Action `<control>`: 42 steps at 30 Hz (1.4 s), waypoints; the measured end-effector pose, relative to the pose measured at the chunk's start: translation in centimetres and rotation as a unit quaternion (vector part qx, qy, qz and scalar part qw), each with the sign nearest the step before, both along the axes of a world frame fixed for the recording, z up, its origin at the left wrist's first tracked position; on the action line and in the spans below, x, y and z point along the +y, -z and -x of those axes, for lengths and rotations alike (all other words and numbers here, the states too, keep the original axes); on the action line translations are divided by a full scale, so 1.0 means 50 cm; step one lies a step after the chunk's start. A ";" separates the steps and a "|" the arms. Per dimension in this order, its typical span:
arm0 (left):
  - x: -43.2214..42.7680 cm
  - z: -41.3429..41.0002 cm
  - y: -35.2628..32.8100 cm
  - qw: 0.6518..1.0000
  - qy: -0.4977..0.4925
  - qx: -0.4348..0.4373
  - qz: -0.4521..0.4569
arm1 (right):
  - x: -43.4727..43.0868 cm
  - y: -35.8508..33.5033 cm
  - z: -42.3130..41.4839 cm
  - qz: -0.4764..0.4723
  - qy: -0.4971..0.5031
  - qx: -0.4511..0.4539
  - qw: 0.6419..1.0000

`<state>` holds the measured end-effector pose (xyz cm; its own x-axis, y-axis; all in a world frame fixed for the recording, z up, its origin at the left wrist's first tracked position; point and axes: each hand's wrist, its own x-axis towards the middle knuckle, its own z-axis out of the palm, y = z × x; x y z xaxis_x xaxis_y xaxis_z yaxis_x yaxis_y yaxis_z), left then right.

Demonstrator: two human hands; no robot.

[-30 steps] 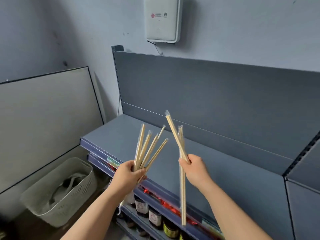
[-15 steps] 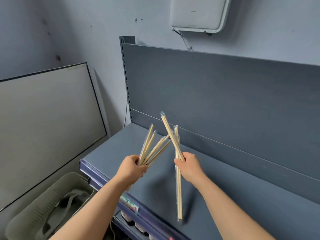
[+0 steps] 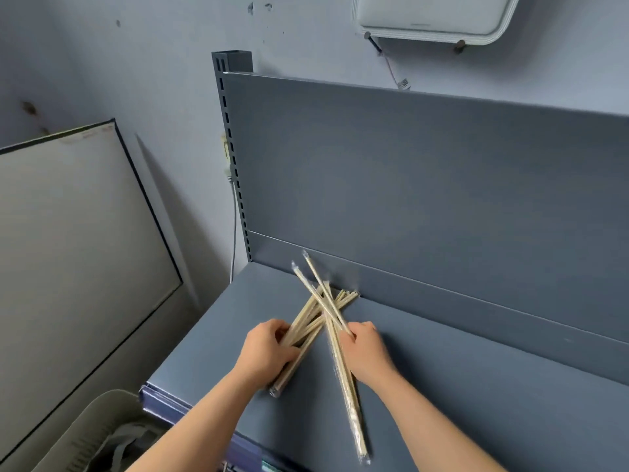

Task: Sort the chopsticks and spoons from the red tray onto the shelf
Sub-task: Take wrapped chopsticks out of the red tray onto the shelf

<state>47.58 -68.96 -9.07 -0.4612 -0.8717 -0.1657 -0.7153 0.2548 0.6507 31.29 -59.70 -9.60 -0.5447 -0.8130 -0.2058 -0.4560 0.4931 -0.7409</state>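
**Step in hand.** Judged as laying the chopsticks down on the shelf [image 3: 476, 386]. Neither the red tray nor any spoons are in view.

**Grip.** The left hand [image 3: 269, 349] is clamped round a fanned bundle of chopsticks [image 3: 297, 362], held near its middle. The right hand [image 3: 366, 352] pinches a smaller set of wrapped chopsticks [image 3: 349, 403] at about their upper third.

**Position of the items.**
- The left bundle lies low over the shelf, and its far tips reach the foot of the back panel [image 3: 408, 182].
- Whether it rests fully on the surface cannot be told.
- The right-hand set crosses over the left bundle just beyond both grips.
- Its upper ends stand raised against the panel, and its long lower ends trail back past the wrist to near the shelf's front edge.

**Recommendation.**
- Uncross the two sets before letting go.
- Bring the right-hand set down flat beside the bundle, parallel to it.
- Push both inward so that nothing overhangs the front edge.
- Close the fan of the left bundle before the fingers open, as loose sticks are likely to roll.

**Also present.** A pale basket [image 3: 95, 430] sits below left.
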 end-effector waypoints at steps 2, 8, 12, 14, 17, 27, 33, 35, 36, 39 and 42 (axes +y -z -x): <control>-0.011 -0.004 0.006 0.999 0.032 -0.003 0.021 | 0.003 0.007 -0.018 -0.013 0.024 0.009 1.000; -0.028 -0.012 0.001 0.989 0.111 -0.051 0.082 | 0.031 0.017 -0.044 -0.077 0.059 0.084 0.992; -0.032 -0.013 -0.013 0.978 0.145 -0.023 0.150 | 0.088 0.002 -0.036 -0.052 0.125 0.055 0.989; -0.026 -0.007 -0.024 0.976 0.156 0.032 0.147 | 0.139 -0.009 -0.024 -0.016 0.182 0.048 0.982; -0.003 0.017 -0.041 0.971 0.183 0.118 0.098 | 0.242 -0.023 -0.006 0.027 0.290 0.040 0.956; 0.244 0.172 -0.056 0.919 0.312 0.229 -0.079 | 0.639 -0.069 -0.017 0.199 0.586 -0.001 0.786; 0.447 0.283 -0.069 0.884 0.396 0.226 -0.105 | 0.883 -0.076 -0.015 0.194 0.669 0.038 0.716; 0.526 0.324 -0.077 0.873 0.417 0.226 -0.115 | 0.969 -0.080 -0.001 0.191 0.685 0.053 0.701; 0.568 0.344 -0.081 0.867 0.426 0.227 -0.121 | 1.013 -0.085 0.008 0.194 0.691 0.059 0.694; 0.694 0.406 -0.094 0.854 0.446 0.233 -0.129 | 1.141 -0.100 0.044 0.197 0.708 0.073 0.674; 0.817 0.469 -0.106 0.843 0.472 0.231 -0.114 | 1.267 -0.112 0.093 0.192 0.712 0.092 0.670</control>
